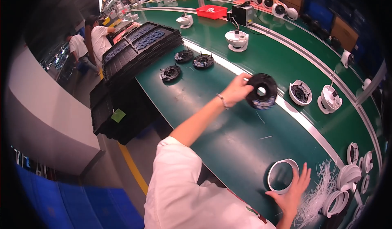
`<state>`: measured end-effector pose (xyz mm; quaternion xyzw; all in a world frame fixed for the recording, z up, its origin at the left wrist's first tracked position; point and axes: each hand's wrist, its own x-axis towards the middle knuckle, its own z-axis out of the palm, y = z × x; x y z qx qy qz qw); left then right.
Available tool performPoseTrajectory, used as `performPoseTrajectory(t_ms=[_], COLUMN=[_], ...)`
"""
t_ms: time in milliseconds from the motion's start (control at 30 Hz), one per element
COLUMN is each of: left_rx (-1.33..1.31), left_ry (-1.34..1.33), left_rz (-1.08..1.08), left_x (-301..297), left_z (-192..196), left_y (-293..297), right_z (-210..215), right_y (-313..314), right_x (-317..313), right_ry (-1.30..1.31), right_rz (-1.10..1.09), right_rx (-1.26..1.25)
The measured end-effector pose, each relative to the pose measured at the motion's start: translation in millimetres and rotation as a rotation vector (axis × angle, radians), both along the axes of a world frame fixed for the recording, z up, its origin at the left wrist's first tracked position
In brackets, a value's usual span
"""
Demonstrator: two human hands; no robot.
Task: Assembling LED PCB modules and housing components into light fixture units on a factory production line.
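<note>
Black disc [261, 91] gripped at left hand [236, 91] fingertips.

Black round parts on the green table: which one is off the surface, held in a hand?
The black ring-shaped disc in the left hand, near the white stripe. The three others lie flat farther up the table, untouched.

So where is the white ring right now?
In the head view it lies flat on the green table at lower right: the white ring is under the right hand's fingertips, left of the pile of white rings.
</note>
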<state>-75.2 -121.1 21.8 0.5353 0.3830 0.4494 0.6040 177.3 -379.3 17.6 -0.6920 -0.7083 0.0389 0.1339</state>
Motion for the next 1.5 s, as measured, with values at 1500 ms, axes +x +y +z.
performPoseTrajectory(t_ms=[1500], left_rx=[-0.576], left_ry=[-0.707], left_rz=[-0.728], left_x=[162], left_z=[-28], left_y=[-117], right_z=[1], right_y=[45], right_x=[16], right_ry=[0.415], right_rz=[-0.164], right_rx=[0.478])
